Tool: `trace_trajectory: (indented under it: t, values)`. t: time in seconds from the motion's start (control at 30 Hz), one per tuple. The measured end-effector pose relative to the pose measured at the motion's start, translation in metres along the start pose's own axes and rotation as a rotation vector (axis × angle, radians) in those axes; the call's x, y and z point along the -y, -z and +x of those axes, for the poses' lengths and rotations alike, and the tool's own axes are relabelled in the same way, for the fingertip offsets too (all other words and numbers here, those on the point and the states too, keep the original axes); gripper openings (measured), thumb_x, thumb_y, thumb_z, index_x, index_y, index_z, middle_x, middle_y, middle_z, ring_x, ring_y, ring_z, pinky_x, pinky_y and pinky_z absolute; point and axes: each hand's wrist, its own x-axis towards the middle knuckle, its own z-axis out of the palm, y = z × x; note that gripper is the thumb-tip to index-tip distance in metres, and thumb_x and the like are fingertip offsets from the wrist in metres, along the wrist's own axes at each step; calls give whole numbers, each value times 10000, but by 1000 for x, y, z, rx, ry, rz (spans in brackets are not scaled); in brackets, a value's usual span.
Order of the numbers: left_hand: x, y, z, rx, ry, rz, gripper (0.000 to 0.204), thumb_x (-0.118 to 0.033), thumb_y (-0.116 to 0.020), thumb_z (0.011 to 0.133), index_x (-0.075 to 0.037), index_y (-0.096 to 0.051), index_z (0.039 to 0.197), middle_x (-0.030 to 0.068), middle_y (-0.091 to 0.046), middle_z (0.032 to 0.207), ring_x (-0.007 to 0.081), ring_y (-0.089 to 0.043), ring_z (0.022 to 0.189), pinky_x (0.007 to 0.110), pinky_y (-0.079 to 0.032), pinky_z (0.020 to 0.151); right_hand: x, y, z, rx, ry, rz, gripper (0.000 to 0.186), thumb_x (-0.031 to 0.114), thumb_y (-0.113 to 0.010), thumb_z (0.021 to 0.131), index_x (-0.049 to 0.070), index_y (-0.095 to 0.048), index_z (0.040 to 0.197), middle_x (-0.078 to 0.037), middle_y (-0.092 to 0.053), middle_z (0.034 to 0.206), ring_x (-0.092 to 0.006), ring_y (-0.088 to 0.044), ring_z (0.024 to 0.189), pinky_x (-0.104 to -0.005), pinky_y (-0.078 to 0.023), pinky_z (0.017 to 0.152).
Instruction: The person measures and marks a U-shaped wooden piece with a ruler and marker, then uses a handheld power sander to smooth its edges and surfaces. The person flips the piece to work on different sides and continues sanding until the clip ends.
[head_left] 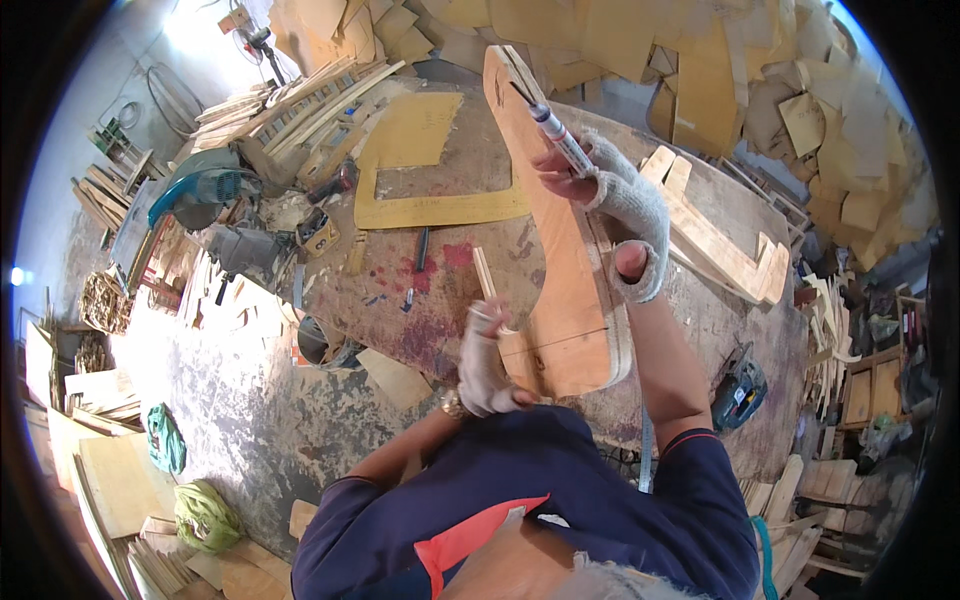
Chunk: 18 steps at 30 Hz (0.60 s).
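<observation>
1. The curved wooden board point(560, 290) is the landmark: it reaches across the counter point(400, 325), its wide end close to the person's waist and its narrow end pointing away. Whether it lies flat or is tilted cannot be told.
2. The right hand point(630, 200), in a fingerless glove, grasps a marker point(560, 138) over the board's right edge. The dark tip points toward the board's narrow end; contact is unclear.
3. The left hand point(485, 355), also gloved, is at the left side of the board's wide end. A thin wooden strip point(484, 272) shows just beyond its fingers; whether the hand grasps the strip, steadies the board or only rests there cannot be told.
4. A dark line point(556, 340) crosses the board's wide end. For clean marking, it would likely help to brace the board firmly, hold the marker near its tip and draw with light, even pressure.
5. Left of the board lie a yellow card frame point(440, 212) and a dark pen point(422, 250); right of it, pale wooden pieces point(715, 237) and a jigsaw point(740, 388). Leaving room between these and the forearms should keep strokes smooth.
</observation>
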Motion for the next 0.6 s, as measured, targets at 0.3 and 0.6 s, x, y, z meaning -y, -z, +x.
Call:
trace_trajectory:
  t: [0.3, 0.6]
  values:
    - [-68, 82, 207, 153, -424, 611, 634, 13, -720, 711, 2, -654, 1341, 220, -674, 1390, 454, -624, 1322, 506, -513, 1102, -24, -33, 9, -92, 208, -82, 963, 787, -476, 1009, -128, -733, 1168, -320, -702, 1247, -400, -695, 1211, -481, -532, 1054]
    - [-55, 93, 230, 267, -560, 619, 684, -24, -813, 646, -35, -693, 1320, 183, -675, 1368, 407, -639, 1322, 501, -538, 1092, -21, -31, 7, -106, 231, -240, 996, 809, -374, 1028, -107, -749, 1137, -298, -722, 1224, -428, -724, 1104, -488, -581, 952]
